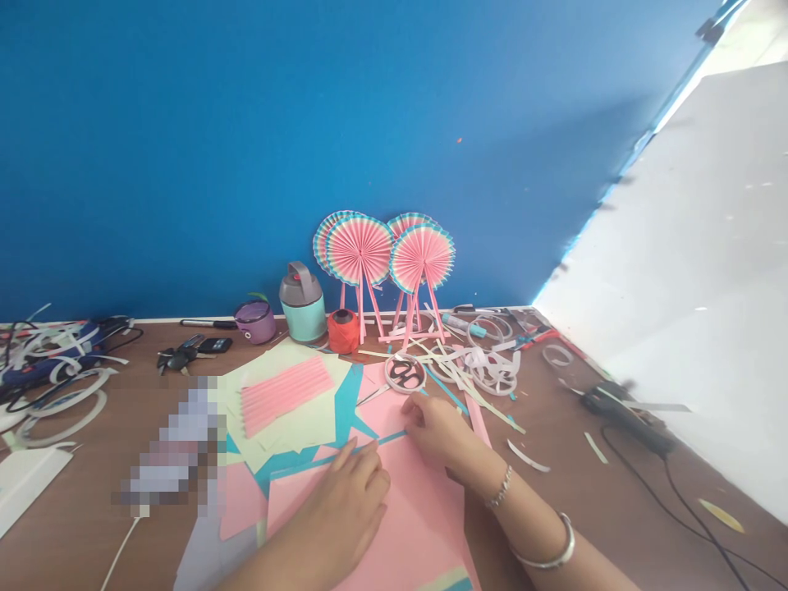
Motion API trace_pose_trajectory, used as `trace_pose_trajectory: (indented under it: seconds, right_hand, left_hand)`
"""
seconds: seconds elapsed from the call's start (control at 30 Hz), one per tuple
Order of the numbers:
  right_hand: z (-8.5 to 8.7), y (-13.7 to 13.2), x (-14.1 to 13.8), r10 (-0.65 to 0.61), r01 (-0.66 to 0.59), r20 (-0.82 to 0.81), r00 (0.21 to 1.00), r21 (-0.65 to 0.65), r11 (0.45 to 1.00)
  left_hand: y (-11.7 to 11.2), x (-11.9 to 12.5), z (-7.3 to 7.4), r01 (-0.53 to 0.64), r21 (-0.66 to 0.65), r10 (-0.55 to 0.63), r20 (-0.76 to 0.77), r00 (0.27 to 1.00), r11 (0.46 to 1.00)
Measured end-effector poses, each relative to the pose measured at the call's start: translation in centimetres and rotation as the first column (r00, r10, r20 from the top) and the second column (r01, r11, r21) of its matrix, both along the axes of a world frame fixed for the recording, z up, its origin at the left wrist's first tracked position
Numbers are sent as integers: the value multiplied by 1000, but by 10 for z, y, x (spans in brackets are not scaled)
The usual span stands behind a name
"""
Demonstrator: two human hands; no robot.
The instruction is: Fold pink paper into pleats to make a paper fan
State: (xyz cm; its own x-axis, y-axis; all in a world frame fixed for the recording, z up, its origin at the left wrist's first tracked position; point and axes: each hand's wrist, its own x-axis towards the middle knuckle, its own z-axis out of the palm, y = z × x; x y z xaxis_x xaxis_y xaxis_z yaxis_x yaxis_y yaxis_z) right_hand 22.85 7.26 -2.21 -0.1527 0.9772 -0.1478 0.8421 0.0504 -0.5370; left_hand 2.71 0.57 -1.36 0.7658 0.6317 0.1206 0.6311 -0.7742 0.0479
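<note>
My left hand [352, 513] lies flat on a large pink paper sheet [419, 517], its fingers stretched toward the sheet's far edge, where a blue strip shows. At that same edge, further right, my right hand [444, 439] has its fingers curled in a pinch; whatever sits between the fingertips is hidden. Just beyond it, scissors [403, 375] with black handles lie within a roll of clear tape [423, 386]. On pale yellow sheets [295, 446] to the left rests a pleated pink paper [286, 394]. Blue paper [348, 398] pokes out beneath.
Pink paper fans [360, 253] on paper legs stand against the blue wall [246, 123]. A teal flask [303, 312], purple pot [254, 322] and red container [343, 330] are left of them. Paper strips [492, 402], keys [178, 357], a pixelated object [176, 451] and a black cable [646, 484] lie around.
</note>
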Motion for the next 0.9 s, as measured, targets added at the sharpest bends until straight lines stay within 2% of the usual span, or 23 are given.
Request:
trace_pose_trajectory:
  seconds: [0.1, 0.2, 0.47, 0.63, 0.9]
  right_hand:
    - [-5, 5, 7, -15, 11, -92, 996, -43, 999]
    - [-6, 8, 13, 20, -30, -188, 982, -54, 998]
    - [7, 7, 20, 68, -116, -285, 956, -156, 981]
    - [2, 9, 22, 73, -124, -272, 959, -175, 977]
    - [7, 8, 22, 123, -159, -233, 965, -142, 977]
  left_hand:
    - [0, -1, 3, -7, -66, 10, 54, 999, 998]
    - [0, -3, 4, -21, -137, 36, 105, 994, 990]
    - [0, -3, 2, -24, -186, 45, 110, 993, 982]
    - [0, -3, 3, -20, -161, 43, 142, 989, 987]
    - [0, -4, 3, -16, -160, 39, 138, 990, 987]
